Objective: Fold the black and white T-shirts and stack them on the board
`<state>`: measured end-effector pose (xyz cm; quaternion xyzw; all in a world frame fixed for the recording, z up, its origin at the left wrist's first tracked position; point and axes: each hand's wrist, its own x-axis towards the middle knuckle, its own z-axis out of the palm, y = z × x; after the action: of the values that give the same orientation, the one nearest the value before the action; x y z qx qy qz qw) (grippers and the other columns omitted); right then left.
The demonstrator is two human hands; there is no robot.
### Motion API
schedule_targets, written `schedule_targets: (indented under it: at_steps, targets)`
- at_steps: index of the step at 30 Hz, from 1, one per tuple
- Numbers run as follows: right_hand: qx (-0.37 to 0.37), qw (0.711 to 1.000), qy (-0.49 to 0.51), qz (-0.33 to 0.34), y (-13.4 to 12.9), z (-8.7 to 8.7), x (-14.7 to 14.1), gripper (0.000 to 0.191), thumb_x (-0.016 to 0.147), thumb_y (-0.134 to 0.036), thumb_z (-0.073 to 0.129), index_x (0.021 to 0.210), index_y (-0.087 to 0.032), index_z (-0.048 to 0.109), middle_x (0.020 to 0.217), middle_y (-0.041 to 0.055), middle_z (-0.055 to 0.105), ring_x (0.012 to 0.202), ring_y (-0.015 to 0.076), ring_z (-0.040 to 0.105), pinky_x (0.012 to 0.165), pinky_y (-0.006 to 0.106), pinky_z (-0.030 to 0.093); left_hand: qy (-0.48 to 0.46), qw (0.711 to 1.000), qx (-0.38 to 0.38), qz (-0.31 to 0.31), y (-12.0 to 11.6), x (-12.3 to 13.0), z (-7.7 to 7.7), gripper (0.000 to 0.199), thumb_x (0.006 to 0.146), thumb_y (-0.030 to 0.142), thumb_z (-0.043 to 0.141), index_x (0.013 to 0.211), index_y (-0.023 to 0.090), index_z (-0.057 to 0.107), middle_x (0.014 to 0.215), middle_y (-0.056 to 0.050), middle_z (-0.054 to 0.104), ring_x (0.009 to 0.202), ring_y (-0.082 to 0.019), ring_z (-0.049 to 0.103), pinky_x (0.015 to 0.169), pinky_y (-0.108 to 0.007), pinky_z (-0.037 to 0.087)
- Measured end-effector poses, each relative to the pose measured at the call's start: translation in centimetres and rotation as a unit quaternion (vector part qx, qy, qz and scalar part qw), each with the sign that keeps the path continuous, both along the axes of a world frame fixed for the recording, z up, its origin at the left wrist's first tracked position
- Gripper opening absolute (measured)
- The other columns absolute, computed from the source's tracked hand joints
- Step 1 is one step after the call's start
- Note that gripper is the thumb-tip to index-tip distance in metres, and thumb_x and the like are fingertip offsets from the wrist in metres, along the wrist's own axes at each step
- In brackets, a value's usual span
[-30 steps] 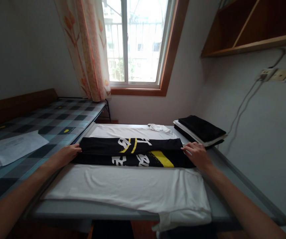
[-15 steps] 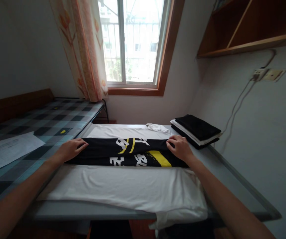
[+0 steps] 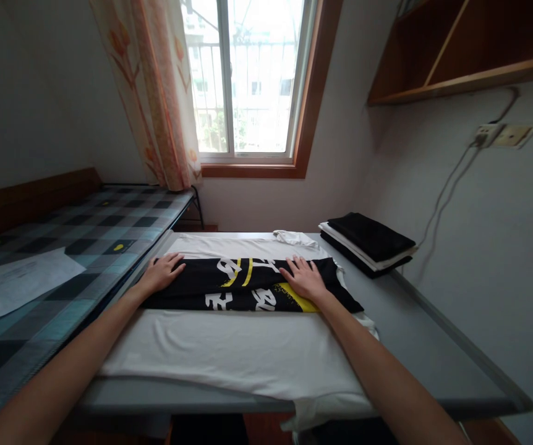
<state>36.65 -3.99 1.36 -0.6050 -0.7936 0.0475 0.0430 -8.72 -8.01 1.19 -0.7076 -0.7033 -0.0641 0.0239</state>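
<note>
A black printed panel (image 3: 201,281) with white lettering and yellow stripes lies as a long band across a white T-shirt (image 3: 229,346) on the table. It looks like part of a folded shirt; whether the two are one garment I cannot tell. My left hand (image 3: 162,273) rests flat on the band's left end, fingers spread. On its right part lies my right hand (image 3: 304,278), also flat with fingers apart, partly covering the yellow patch. A white sleeve hangs over the table's front edge below my right forearm.
At the table's right back sits a stack of folded black and white clothes (image 3: 368,241). The grey table (image 3: 443,346) meets the wall on the right. Papers (image 3: 29,278) lie on the checked bed (image 3: 122,216) at left. A cable (image 3: 447,191) hangs from the wall socket.
Both hands have moved inward from the band's ends. Their bent fingers, which were at its far corners, have opened and now lie flat on the cloth.
</note>
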Motion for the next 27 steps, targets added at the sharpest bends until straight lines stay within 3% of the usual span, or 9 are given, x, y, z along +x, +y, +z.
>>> schedule_targets:
  at_steps: [5, 9, 12, 15, 18, 21, 23, 27]
  targets:
    - [0.035, 0.995, -0.024, -0.085, 0.7, -0.7, 4.7, 0.074, 0.093, -0.065, 0.015, 0.147, -0.019, 0.037, 0.155, 0.0097, 0.03, 0.142, 0.0273, 0.024, 0.114, 0.046, 0.018, 0.033, 0.998, 0.005, 0.061, -0.2, -3.9, 1.9, 0.05, 0.088, 0.052, 0.043, 0.121, 0.02, 0.061, 0.129, -0.015, 0.059, 0.119, -0.031, 0.051, 0.102, -0.05, 0.027]
    - [0.065, 0.994, -0.017, -0.085, 0.6, -0.9, 5.3, 0.066, 0.095, -0.059, 0.021, 0.142, -0.02, 0.045, 0.151, 0.0103, 0.038, 0.139, 0.0275, 0.03, 0.112, 0.044, 0.022, 0.009, 0.996, -0.022, 0.083, 0.1, -5.0, 4.0, 0.041, 0.075, 0.055, 0.057, 0.094, 0.021, 0.07, 0.107, -0.01, 0.067, 0.106, -0.029, 0.056, 0.087, -0.036, 0.039]
    - [0.073, 0.994, -0.013, -0.083, 0.4, -0.8, 5.1, 0.063, 0.096, -0.057, 0.024, 0.141, -0.019, 0.047, 0.149, 0.0104, 0.041, 0.137, 0.0278, 0.034, 0.111, 0.044, 0.023, -0.059, 0.994, -0.038, 0.078, 0.3, -4.9, 5.0, 0.037, 0.068, 0.055, 0.061, 0.078, 0.02, 0.068, 0.098, -0.008, 0.068, 0.098, -0.026, 0.059, 0.076, -0.029, 0.042]
    - [0.084, 0.993, -0.011, -0.078, 0.5, -0.8, 5.2, 0.061, 0.096, -0.055, 0.026, 0.139, -0.019, 0.049, 0.147, 0.0106, 0.044, 0.136, 0.0278, 0.036, 0.11, 0.043, 0.025, -0.12, 0.99, -0.022, 0.071, 0.3, -4.8, 5.2, 0.034, 0.065, 0.052, 0.063, 0.077, 0.02, 0.064, 0.086, -0.006, 0.069, 0.086, -0.023, 0.062, 0.069, -0.026, 0.044]
    - [0.092, 0.993, -0.008, -0.071, 0.6, -1.1, 5.4, 0.059, 0.096, -0.054, 0.028, 0.138, -0.019, 0.05, 0.146, 0.0105, 0.045, 0.134, 0.0282, 0.038, 0.109, 0.044, 0.027, -0.129, 0.983, 0.01, 0.128, 0.2, -4.9, 4.9, 0.034, 0.065, 0.049, 0.063, 0.078, 0.018, 0.06, 0.073, -0.005, 0.066, 0.073, -0.022, 0.063, 0.062, -0.026, 0.044]
    - [0.097, 0.993, -0.009, -0.071, 0.8, -1.3, 5.5, 0.059, 0.095, -0.054, 0.029, 0.137, -0.019, 0.051, 0.145, 0.0101, 0.047, 0.133, 0.0286, 0.038, 0.108, 0.043, 0.027, -0.181, 0.963, -0.056, 0.192, 0.2, -4.9, 4.7, 0.034, 0.063, 0.049, 0.064, 0.071, 0.016, 0.06, 0.059, -0.005, 0.061, 0.061, -0.021, 0.061, 0.053, -0.026, 0.042]
    - [0.101, 0.992, -0.01, -0.07, 0.8, -1.4, 5.5, 0.059, 0.095, -0.054, 0.029, 0.136, -0.019, 0.052, 0.144, 0.0104, 0.048, 0.133, 0.0287, 0.039, 0.108, 0.043, 0.028, -0.228, 0.948, -0.097, 0.198, 0.1, -4.9, 4.7, 0.034, 0.06, 0.048, 0.066, 0.068, 0.015, 0.06, 0.055, -0.004, 0.06, 0.056, -0.02, 0.059, 0.049, -0.025, 0.041]
    - [0.108, 0.992, -0.009, -0.067, 0.8, -1.5, 5.5, 0.058, 0.095, -0.053, 0.029, 0.135, -0.019, 0.053, 0.144, 0.0109, 0.048, 0.132, 0.0288, 0.04, 0.107, 0.044, 0.028, -0.24, 0.949, -0.07, 0.193, 0.1, -4.7, 4.7, 0.03, 0.054, 0.043, 0.069, 0.061, 0.017, 0.057, 0.054, -0.003, 0.059, 0.056, -0.018, 0.057, 0.046, -0.023, 0.038]
